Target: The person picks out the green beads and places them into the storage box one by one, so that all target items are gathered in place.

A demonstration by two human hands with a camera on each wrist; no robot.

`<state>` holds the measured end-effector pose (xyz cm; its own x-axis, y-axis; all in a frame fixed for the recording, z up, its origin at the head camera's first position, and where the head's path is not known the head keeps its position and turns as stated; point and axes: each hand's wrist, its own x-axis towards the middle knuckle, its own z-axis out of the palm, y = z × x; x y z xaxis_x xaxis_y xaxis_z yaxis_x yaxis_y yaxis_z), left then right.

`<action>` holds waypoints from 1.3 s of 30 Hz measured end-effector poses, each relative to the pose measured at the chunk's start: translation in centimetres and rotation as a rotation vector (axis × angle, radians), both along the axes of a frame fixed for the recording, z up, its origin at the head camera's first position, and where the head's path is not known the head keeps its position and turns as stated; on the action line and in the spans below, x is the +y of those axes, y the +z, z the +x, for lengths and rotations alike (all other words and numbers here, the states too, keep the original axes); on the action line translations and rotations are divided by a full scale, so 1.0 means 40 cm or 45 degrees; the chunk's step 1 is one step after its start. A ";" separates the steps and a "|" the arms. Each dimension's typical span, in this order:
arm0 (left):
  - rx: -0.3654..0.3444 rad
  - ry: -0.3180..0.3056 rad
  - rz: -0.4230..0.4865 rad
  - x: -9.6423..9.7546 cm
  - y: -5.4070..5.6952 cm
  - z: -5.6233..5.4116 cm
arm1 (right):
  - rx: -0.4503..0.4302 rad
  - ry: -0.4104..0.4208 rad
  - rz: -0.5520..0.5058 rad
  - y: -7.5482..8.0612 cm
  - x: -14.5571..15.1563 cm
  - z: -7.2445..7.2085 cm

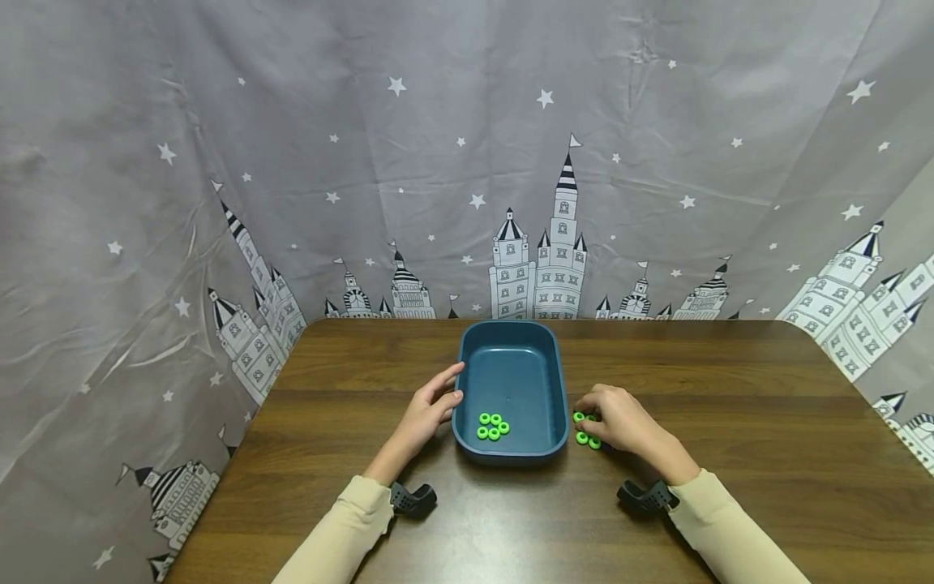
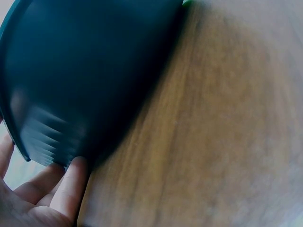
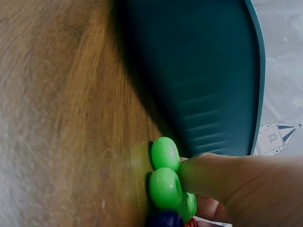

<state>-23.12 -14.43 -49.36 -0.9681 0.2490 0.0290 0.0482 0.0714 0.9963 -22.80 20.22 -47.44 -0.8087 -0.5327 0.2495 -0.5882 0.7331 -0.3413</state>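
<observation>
Five green rings [image 1: 496, 424] are contained in the blue bin [image 1: 511, 381], near the worktop's [image 1: 730, 405] far edge. The bin's left wall is touched by the left hand [image 1: 426, 411], fingers spread. Outside, loose rings [image 1: 581, 443] are partly covered by the right hand [image 1: 620, 419]; whether one is pinched cannot be told.

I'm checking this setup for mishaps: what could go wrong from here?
The right hand could scatter the green rings beside the tray, since they sit clustered. It might also nudge the dark blue piece close to them. The left hand, touching the tray's side, could shift it.
</observation>
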 end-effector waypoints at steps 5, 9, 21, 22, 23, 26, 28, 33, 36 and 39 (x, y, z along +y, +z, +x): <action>0.002 -0.005 0.009 -0.001 -0.004 -0.002 | 0.002 0.004 -0.010 0.002 0.001 -0.001; -0.002 -0.016 0.007 -0.002 -0.003 -0.003 | 0.001 -0.051 -0.006 0.013 0.000 -0.004; 0.002 -0.010 -0.001 -0.005 0.002 0.000 | 0.065 -0.093 -0.150 0.087 -0.020 -0.026; 0.006 -0.009 0.000 -0.005 0.001 0.001 | 0.068 -0.089 -0.159 0.093 -0.025 -0.028; 0.006 -0.004 0.002 -0.006 0.001 0.001 | 0.071 -0.085 -0.170 0.098 -0.031 -0.030; 0.005 0.003 0.006 -0.006 0.000 0.002 | 0.083 -0.065 -0.197 0.114 -0.052 -0.035; 0.006 0.004 0.009 -0.005 -0.001 0.002 | 0.082 -0.046 -0.208 0.123 -0.069 -0.036; 0.007 0.000 0.008 -0.003 -0.002 0.002 | 0.025 -0.014 -0.204 0.137 -0.115 -0.036; 0.005 -0.002 0.011 -0.002 -0.001 0.003 | -0.004 0.002 -0.202 0.140 -0.141 -0.038; 0.011 -0.004 0.008 -0.002 -0.002 0.001 | -0.003 0.029 -0.196 0.137 -0.166 -0.041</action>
<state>-23.06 -14.52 -49.42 -0.9669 0.2522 0.0387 0.0569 0.0652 0.9962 -24.46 13.59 -41.95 -0.7973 -0.5069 0.3276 -0.6034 0.6584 -0.4498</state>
